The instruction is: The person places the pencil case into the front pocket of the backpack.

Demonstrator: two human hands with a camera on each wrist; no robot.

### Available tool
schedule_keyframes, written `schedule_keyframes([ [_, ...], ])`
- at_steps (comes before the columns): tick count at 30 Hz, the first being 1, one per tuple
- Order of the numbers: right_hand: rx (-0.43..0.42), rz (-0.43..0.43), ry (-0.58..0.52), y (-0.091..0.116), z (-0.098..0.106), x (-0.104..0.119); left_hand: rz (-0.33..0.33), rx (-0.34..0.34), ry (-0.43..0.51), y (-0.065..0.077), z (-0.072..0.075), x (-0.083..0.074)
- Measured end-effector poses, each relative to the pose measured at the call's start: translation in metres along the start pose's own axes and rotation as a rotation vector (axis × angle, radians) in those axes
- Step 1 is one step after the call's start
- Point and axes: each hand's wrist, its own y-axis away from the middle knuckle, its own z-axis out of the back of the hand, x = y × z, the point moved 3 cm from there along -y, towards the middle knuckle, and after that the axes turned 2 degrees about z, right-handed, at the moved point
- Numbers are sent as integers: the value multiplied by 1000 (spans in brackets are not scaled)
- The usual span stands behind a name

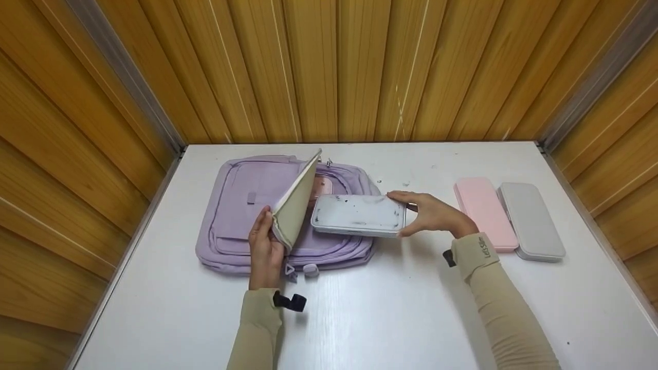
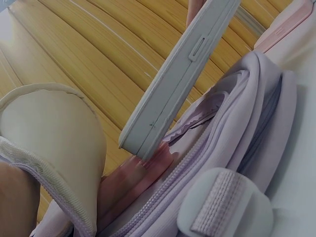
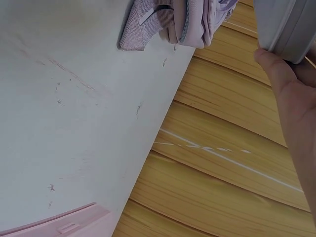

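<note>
A lilac backpack [image 1: 241,200] lies on the white table, its front flap [image 1: 298,210] lifted. My left hand [image 1: 264,252] grips the edge of that flap and holds it up, showing its cream lining. Between thumb and fingers, my right hand [image 1: 434,213] pinches the right end of a grey pencil case [image 1: 360,211] with dark smudges on its lid. The case hangs over the open pocket, its far end tilted down toward it in the left wrist view. Inside the pocket lies a pink case [image 2: 133,182], partly hidden by the flap and the grey case.
To the right on the table [image 1: 360,318] lie a second pink case [image 1: 483,210] and a light grey case [image 1: 532,221], side by side. A strap buckle [image 2: 224,205] sticks out at the backpack's near side. Wood-patterned walls [image 1: 360,72] enclose the table's back and sides.
</note>
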Motion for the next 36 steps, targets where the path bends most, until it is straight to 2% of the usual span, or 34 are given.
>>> schedule_keyframes([
  [11, 52, 34, 29, -8, -4, 11, -5, -6, -6, 1, 1, -1],
  [16, 82, 46, 4, -16, -10, 15, -1, -12, -11, 2, 1, -1],
  [20, 101, 30, -22, -22, -14, 16, 4, 2, -2, 2, 1, -1],
  [28, 112, 10, 53, -33, -21, 17, 7, -5, 8, 2, 0, -1],
  [36, 132, 2, 57, -43, -29, 21, 31, -1, -5, 2, -2, 1],
])
